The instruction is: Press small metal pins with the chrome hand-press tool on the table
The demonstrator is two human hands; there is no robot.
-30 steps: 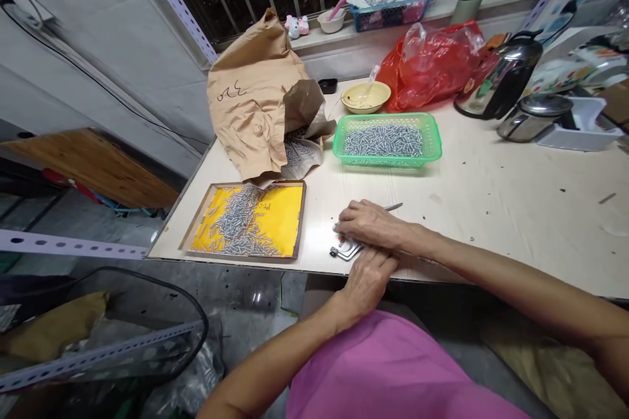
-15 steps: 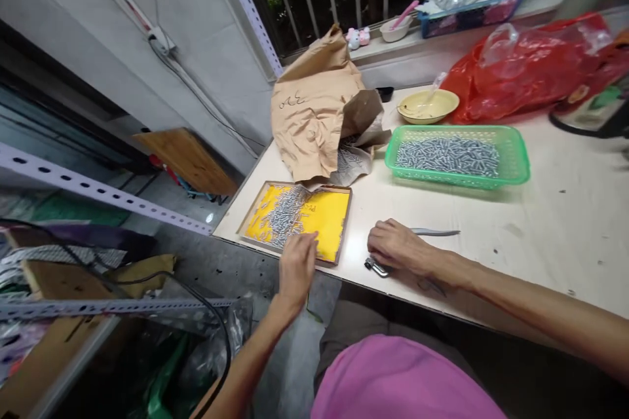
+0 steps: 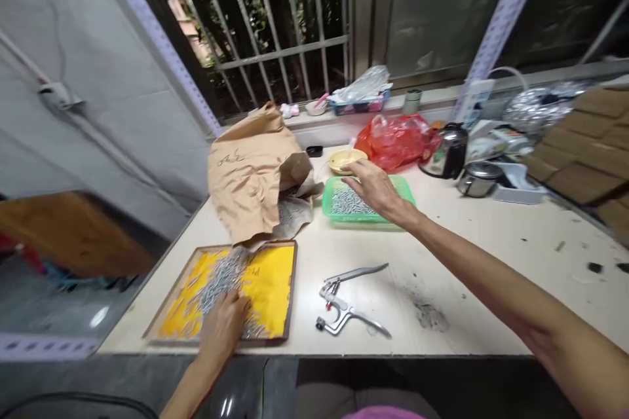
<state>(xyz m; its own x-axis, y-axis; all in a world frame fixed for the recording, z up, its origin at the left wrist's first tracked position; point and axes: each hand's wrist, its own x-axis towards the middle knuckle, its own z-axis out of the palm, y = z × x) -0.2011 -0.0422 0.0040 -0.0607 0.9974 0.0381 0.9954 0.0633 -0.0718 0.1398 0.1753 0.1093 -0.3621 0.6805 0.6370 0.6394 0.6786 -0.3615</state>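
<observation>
My left hand (image 3: 225, 322) is down in the shallow cardboard tray (image 3: 293, 288), at the near end of a heap of small silvery screw-like metal pieces (image 3: 221, 278) on a yellow sheet. Its fingers are curled, and their tips are hidden. My right hand (image 3: 377, 191) reaches over the green plastic basket (image 3: 363, 225), which holds more of these metal pieces (image 3: 346, 201). Its fingers are spread and I see nothing held in them. Between tray and basket, snap-fastener pliers (image 3: 348, 313) lie on the table with their handles apart.
A crumpled brown paper bag (image 3: 250, 177) leans over the tray's back edge. Behind the basket are a yellow bowl (image 3: 339, 160) and a red plastic bag (image 3: 393, 141). A kettle (image 3: 449, 150), a metal pot (image 3: 479, 178) and stacked cardboard (image 3: 584, 150) stand to the right.
The view has swung right and up. My right hand has left the pliers and reached forward over the basket. My left hand has moved from the tray's near edge onto the metal pieces.
</observation>
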